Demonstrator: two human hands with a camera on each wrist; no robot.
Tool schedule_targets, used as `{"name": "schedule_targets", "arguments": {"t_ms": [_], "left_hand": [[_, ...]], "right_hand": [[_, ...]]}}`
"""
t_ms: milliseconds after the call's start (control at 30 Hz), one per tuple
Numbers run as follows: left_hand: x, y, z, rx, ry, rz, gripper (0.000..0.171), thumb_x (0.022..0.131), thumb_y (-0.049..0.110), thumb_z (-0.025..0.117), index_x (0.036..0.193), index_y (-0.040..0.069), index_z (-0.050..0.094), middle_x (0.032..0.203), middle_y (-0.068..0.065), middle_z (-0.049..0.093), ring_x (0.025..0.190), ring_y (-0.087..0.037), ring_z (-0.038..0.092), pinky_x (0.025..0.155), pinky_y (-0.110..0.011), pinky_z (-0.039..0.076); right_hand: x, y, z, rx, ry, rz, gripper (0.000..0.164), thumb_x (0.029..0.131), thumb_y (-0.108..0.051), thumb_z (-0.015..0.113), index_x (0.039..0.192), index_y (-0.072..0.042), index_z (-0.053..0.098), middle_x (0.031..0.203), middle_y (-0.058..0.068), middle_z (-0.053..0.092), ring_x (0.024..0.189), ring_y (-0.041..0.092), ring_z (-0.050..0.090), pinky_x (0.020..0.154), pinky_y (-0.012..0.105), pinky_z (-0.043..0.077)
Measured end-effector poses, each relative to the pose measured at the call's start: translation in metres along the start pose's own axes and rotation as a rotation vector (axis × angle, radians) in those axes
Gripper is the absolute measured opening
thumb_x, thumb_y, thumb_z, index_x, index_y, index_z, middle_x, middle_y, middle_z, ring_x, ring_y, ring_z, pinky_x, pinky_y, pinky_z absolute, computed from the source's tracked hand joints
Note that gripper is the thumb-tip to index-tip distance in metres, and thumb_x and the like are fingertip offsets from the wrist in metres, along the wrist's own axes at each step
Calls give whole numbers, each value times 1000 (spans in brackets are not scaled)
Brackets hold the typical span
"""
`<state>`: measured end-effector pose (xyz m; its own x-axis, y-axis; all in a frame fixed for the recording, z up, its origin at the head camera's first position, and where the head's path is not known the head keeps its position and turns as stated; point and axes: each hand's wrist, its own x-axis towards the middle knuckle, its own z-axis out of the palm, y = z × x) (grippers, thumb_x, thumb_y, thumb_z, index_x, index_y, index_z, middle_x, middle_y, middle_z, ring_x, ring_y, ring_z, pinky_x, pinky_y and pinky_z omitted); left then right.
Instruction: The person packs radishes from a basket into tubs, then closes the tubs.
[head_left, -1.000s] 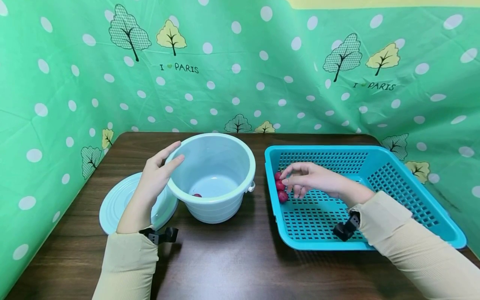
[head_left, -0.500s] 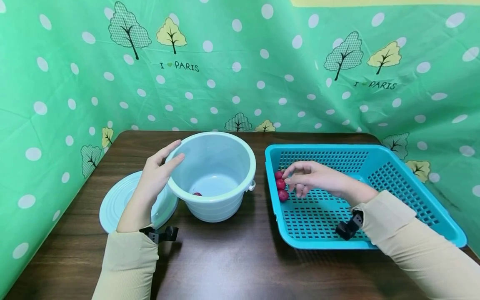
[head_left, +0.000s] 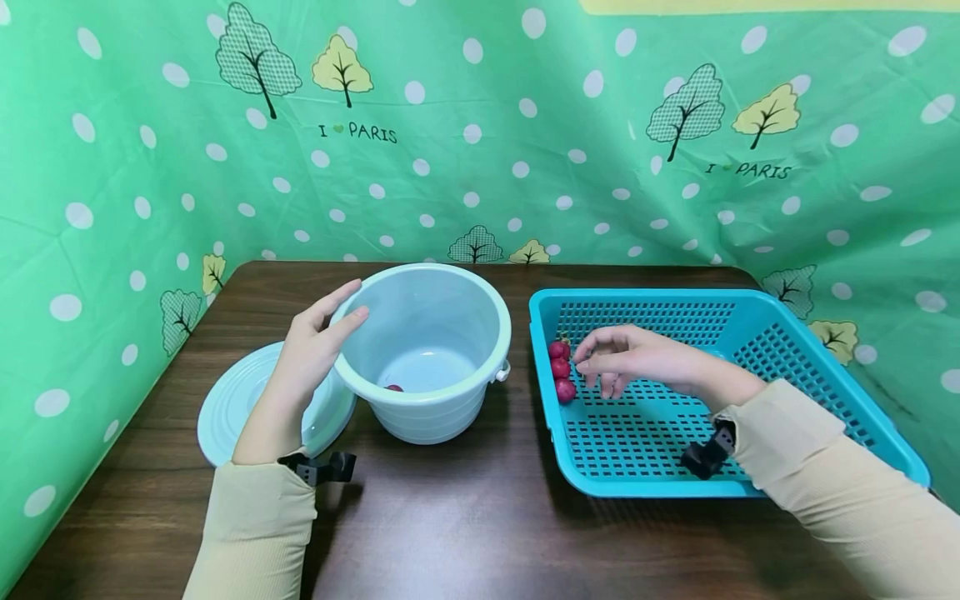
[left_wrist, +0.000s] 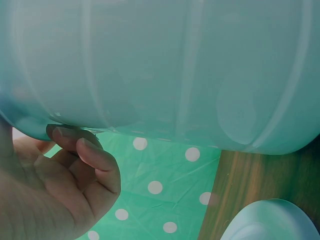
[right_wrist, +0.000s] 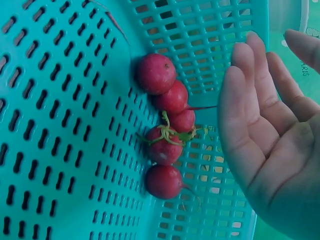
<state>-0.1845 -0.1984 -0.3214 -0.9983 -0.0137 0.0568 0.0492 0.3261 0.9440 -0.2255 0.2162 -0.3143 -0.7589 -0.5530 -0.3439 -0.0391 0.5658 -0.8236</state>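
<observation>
One high view, two close ones

The head view looked forward and down over the table (head_left: 465,517), taking in both the bucket (head_left: 435,417) and the basket (head_left: 630,446). The left wrist view faced the bucket's side from close by; the right wrist view looked into the basket, near the radishes (right_wrist: 171,96), which the head view also showed.

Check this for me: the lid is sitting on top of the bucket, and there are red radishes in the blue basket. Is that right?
Not quite: the lid isn't on top of the bucket. The head view shows it lying on the table, to the left of the bucket. The rest is right: there are red radishes in the blue basket.
</observation>
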Motion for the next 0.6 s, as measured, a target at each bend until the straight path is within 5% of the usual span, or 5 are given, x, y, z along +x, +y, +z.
{"name": "schedule_targets", "arguments": {"t_ms": [600], "left_hand": [[0, 0, 0, -6, -3, -5, 57, 100, 37, 57, 153, 22, 40, 161, -1, 32, 149, -23, 29, 119, -51, 28]], "right_hand": [[2, 12, -8, -35, 9, 66, 42, 96, -27, 65, 123, 4, 56, 97, 14, 68, 80, 33, 68, 75, 44, 59]]}}
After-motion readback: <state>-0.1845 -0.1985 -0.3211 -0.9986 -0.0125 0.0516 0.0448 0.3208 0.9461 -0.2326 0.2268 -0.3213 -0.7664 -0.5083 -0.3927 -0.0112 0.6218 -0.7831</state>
